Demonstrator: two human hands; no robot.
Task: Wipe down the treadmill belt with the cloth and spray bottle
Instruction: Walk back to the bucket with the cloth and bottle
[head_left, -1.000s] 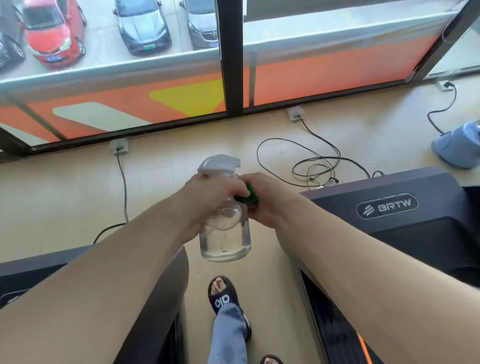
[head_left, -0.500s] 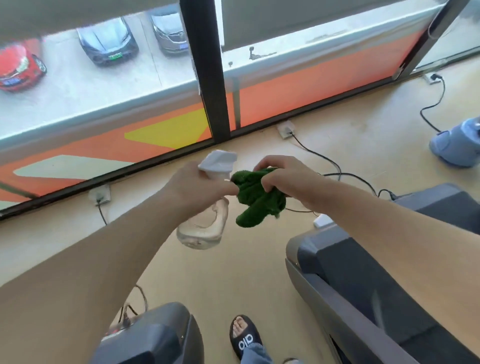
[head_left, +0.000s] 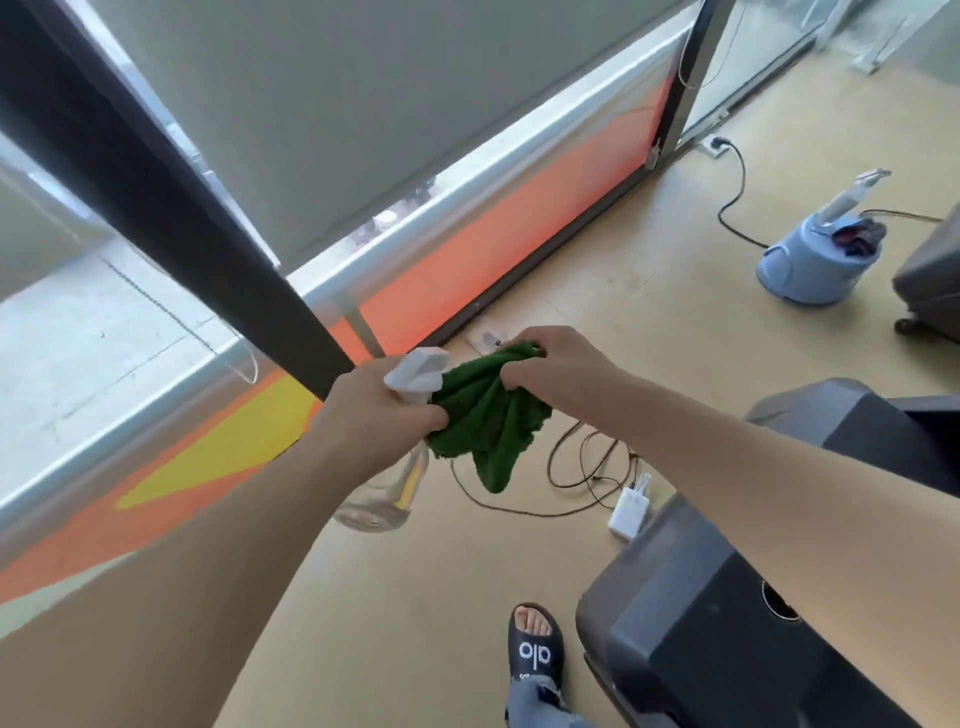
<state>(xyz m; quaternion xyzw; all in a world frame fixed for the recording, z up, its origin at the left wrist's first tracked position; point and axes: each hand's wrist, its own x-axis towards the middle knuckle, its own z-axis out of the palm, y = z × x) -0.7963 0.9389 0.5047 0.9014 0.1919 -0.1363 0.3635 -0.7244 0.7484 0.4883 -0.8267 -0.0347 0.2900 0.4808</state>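
Change: since the earlier frames the view has swung right, the parked cars have left the window, and the cloth hangs fuller between the two hands.
Left hand: left hand (head_left: 382, 410) grips the neck of the clear plastic spray bottle with a white trigger head (head_left: 415, 370), held above the floor; its fingertips also touch the cloth.
Right hand: right hand (head_left: 558, 371) pinches the top edge of the dark green terry cloth (head_left: 485, 415), which droops just right of the bottle.
Treadmill: dark grey treadmill housing (head_left: 691, 623) sits near right; the belt itself cannot be made out.
Floor: beige floor (head_left: 649, 260) carries looped black cables (head_left: 587, 467) and a white power adapter (head_left: 629, 512).
Far right: pale blue round appliance (head_left: 802, 267).
Near: black slide sandal on a foot (head_left: 535, 652).
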